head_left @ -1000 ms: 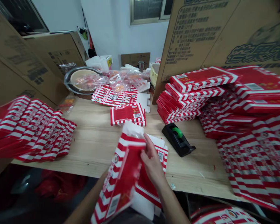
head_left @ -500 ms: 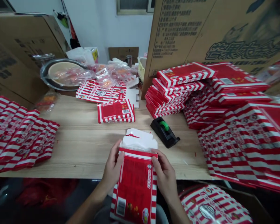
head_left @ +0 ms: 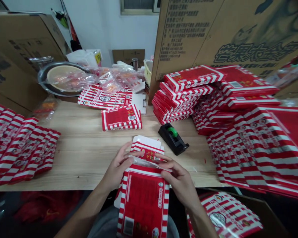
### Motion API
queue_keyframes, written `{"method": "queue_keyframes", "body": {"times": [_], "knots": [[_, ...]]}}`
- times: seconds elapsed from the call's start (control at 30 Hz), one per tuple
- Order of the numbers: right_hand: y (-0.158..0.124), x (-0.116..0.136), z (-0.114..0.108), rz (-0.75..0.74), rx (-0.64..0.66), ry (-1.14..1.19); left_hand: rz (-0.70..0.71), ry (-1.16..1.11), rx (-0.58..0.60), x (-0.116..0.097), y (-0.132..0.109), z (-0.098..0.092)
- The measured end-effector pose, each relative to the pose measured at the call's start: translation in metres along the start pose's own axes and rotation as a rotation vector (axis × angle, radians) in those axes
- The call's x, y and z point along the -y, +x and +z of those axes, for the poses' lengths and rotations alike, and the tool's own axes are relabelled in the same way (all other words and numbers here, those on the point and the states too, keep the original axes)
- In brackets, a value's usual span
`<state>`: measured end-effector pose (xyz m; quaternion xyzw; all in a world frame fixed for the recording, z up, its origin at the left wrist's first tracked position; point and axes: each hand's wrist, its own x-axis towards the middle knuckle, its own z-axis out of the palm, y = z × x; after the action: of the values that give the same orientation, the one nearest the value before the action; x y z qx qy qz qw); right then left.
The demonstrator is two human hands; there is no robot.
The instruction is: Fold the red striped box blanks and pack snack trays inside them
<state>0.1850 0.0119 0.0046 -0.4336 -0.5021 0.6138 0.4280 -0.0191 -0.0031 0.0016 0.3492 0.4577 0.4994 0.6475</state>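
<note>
A red-and-white striped paper carton point(head_left: 143, 205) stands upright below the table's front edge, its barcode panel at the bottom. Its top end is open, and a striped flap point(head_left: 147, 148) rises behind a glossy clear strip point(head_left: 149, 163). My left hand point(head_left: 118, 167) grips the carton's upper left side, with fingers reaching over the opening. My right hand point(head_left: 180, 178) holds the upper right side and touches the clear strip. The carton's inside is hidden.
A black tape dispenser point(head_left: 172, 138) with a green roll sits right of my hands. Stacks of striped cartons point(head_left: 186, 79) fill the right of the wooden table point(head_left: 76, 132), and more lie left point(head_left: 15, 145). Bagged sweets point(head_left: 109, 81) and a metal tray point(head_left: 46, 74) stand behind.
The carton now stands straighter than a second ago. The white inner flap has given way to a striped flap and clear strip, and my fingers have moved together over the opening.
</note>
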Motion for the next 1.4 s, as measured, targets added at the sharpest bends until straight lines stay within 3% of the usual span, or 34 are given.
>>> {"method": "queue_keyframes", "body": {"times": [0.13,0.27,0.47,0.6,0.7,0.8,0.93,1.03,1.13,1.4], "knots": [[0.009,0.022,0.002,0.080,-0.004,-0.052,-0.040,0.099,0.061,-0.012,0.003,0.006],[0.016,0.037,0.007,0.168,0.095,-0.134,0.006,0.106,-0.032,-0.012,0.003,0.010],[0.014,0.035,0.012,0.248,0.007,-0.016,-0.060,-0.028,-0.051,-0.002,-0.006,0.009],[0.014,0.035,0.007,0.286,0.103,0.053,-0.054,-0.043,-0.004,-0.002,-0.011,0.006],[0.016,0.034,0.003,0.289,0.203,0.073,-0.007,0.017,0.103,0.001,-0.012,-0.001],[0.017,0.031,0.002,0.269,0.210,0.025,0.015,0.065,0.135,0.009,-0.011,-0.007],[0.014,0.027,-0.002,0.214,0.208,-0.046,0.006,0.081,0.050,0.020,-0.014,-0.004],[0.011,0.028,-0.009,0.284,0.265,-0.008,0.012,0.173,0.006,0.023,-0.018,0.002],[0.010,0.029,-0.015,0.312,0.228,0.002,0.006,0.239,-0.015,0.022,-0.017,0.006],[-0.013,0.020,-0.019,0.103,0.291,-0.096,-0.014,0.239,-0.075,0.027,-0.013,0.010]]}}
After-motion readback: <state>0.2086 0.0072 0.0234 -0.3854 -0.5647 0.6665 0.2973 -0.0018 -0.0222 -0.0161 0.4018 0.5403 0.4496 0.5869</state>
